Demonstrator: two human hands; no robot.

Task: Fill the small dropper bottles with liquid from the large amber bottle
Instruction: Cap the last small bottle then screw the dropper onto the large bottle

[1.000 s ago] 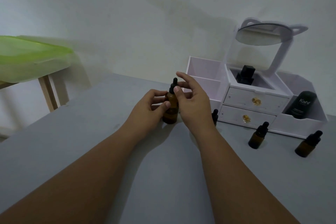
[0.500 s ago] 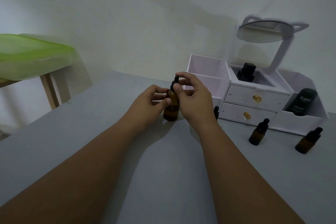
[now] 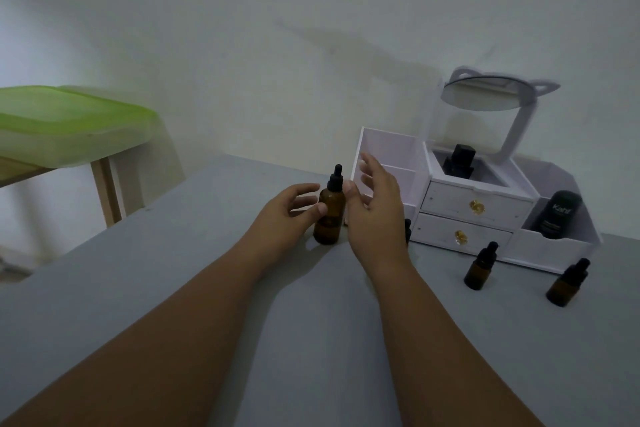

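The large amber bottle stands upright on the grey table with its black dropper cap on. My left hand is just left of it, fingers spread, thumb tip against the glass. My right hand hovers just right of the bottle, fingers spread, holding nothing. Two small amber dropper bottles stand capped at the right. A third small bottle peeks out behind my right hand, mostly hidden.
A white organiser with two drawers and a tilted mirror stands behind the bottles against the wall. It holds a black perfume bottle and a black tube. A green tub rests on a wooden stand at the left.
My right hand has let go of the dropper cap and opened beside the bottle. My left hand's fingers have loosened from the bottle's body. The bottle stays in place.
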